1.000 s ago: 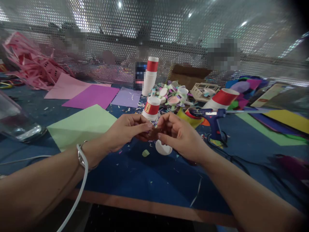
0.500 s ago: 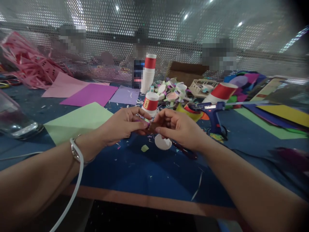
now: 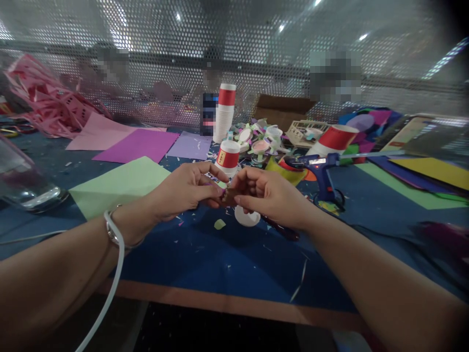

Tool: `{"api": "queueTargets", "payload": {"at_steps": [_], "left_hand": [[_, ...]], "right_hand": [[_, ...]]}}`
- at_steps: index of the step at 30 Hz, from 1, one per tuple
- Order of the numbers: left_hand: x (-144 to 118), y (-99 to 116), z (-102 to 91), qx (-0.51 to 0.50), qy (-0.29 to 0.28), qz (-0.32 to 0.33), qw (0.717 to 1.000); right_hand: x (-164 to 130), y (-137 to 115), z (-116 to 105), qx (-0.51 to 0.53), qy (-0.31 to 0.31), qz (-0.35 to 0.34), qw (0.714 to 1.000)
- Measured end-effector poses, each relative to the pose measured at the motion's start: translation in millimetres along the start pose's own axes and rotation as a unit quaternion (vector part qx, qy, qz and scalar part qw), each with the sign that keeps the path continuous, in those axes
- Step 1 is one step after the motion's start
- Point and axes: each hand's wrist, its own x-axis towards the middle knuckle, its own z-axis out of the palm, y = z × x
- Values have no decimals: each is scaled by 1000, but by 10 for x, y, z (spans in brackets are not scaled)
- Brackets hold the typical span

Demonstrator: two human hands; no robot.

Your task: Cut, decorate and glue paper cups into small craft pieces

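My left hand (image 3: 185,188) and my right hand (image 3: 269,195) meet above the blue table (image 3: 227,264), fingertips pinched together on one small dark brown piece (image 3: 227,195). What the piece is cannot be made out. A white round disc (image 3: 246,217) lies on the table just under my right hand, with a small green paper scrap (image 3: 220,224) beside it. An upturned white paper cup with a red band (image 3: 227,158) stands just behind my fingers.
A blue glue gun (image 3: 322,168) stands right of my hands, its cable trailing forward. Coloured paper sheets (image 3: 120,183) lie at left, a cup stack (image 3: 224,112) and small cup crafts (image 3: 260,142) behind, a glass jar (image 3: 22,181) at far left. A perforated screen closes the back.
Both hands have stayed pinched on the small piece, shifting slightly away from me and up in the picture as the view moved a little.
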Motion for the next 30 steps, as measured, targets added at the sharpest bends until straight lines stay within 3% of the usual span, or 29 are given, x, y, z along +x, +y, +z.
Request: {"api": "queueTargets", "payload": {"at_steps": [12,18,23,30], "left_hand": [[19,-44,8,12,-11,35,999],[31,-51,2,41,16,75,996],[15,-52,1,106,76,180,975],[-49,-33,52,165,103,256,947]], "right_hand": [[23,53,-22,-12,6,-19,1000],[25,43,-34,-2,31,-23,999],[32,26,-46,12,85,-21,996],[12,0,-1,66,64,-14,996]]}}
